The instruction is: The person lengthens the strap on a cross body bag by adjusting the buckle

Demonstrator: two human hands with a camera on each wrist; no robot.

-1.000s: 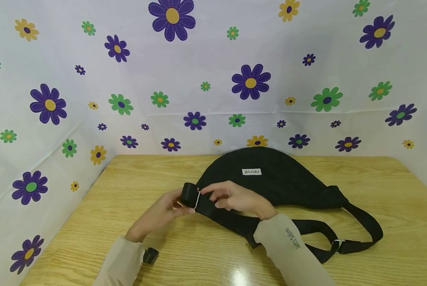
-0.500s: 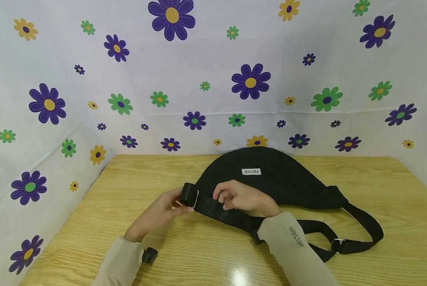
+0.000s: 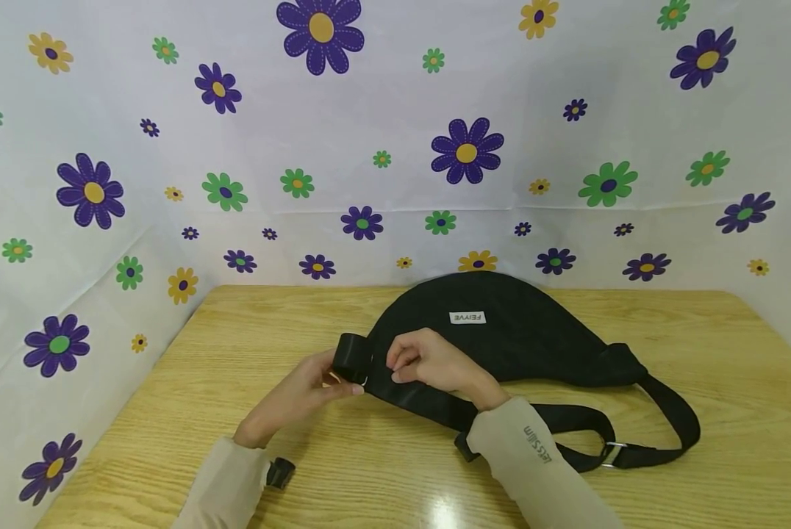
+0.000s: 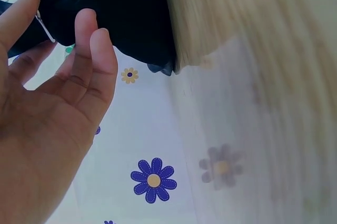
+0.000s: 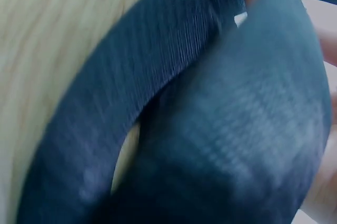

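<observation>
A black waist bag [image 3: 514,338] with a white label lies flat at the back of the table. In the head view, my left hand [image 3: 306,391] grips its strap by a metal slider buckle [image 4: 45,27], where the webbing curls into a black loop [image 3: 352,355]. Just right of it, my right hand [image 3: 437,366] pinches the strap with bent fingers. In the right wrist view, dark webbing [image 5: 226,129] fills most of the picture and covers much of the right hand. The left wrist view has the left hand's fingers [image 4: 100,61] beside the dark cloth.
The strap's other stretch loops round at the right and carries a second metal slider [image 3: 611,454]. Small black pieces show at the left cuff [image 3: 280,472] and under the right sleeve. The wooden table [image 3: 170,433] meets a flower-printed cloth [image 3: 237,132] behind.
My right hand leaves the buckle, moves right along the strap, then slightly back left. The second slider shifts a little left. My left hand stays nearly in place.
</observation>
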